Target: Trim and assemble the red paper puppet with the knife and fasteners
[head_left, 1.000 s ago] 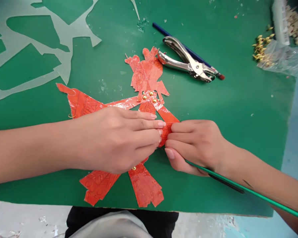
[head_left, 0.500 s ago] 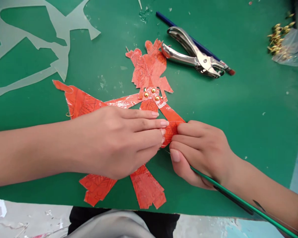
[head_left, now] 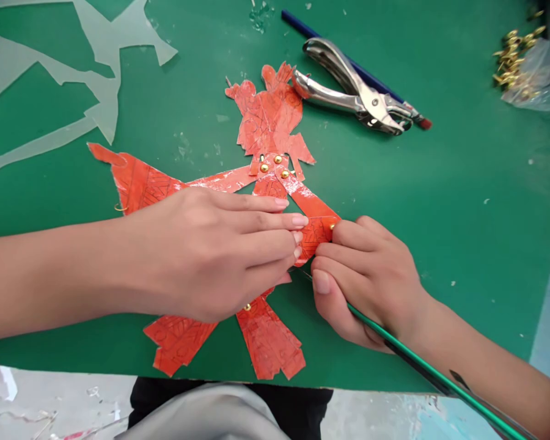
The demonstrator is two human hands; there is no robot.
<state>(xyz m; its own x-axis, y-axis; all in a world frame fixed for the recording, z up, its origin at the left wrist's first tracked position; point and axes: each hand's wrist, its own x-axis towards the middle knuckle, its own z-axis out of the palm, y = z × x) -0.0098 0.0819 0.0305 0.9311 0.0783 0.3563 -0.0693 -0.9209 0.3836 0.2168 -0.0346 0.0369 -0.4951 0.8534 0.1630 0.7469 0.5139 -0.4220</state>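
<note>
A red jointed paper puppet (head_left: 270,125), glossy and marked with dark lines, lies flat on the green table. Brass paper fasteners (head_left: 277,159) join its parts near the neck. My left hand (head_left: 211,244) rests flat across its middle, fingers stretched out, hiding most of the body. Closed around a thin green stick (head_left: 421,357) is my right hand (head_left: 371,281), its knuckles against the edge of the puppet's right arm piece (head_left: 318,235). One brass fastener shows beside those knuckles. A thin wire-like tip runs from my right hand towards the arm piece; its end is hidden.
A metal hole punch (head_left: 371,104) lies over a dark blue brush (head_left: 302,27) beyond the puppet. Translucent plastic offcuts (head_left: 103,91) spread at far left. Several loose brass fasteners (head_left: 511,58) sit by a clear bag (head_left: 538,79) at far right. The table's near edge runs below the puppet.
The whole view has shifted slightly, so table things appear a little higher and further left. The fastener by my right knuckles now shows, as does one under my left hand. Both hands keep their places.
</note>
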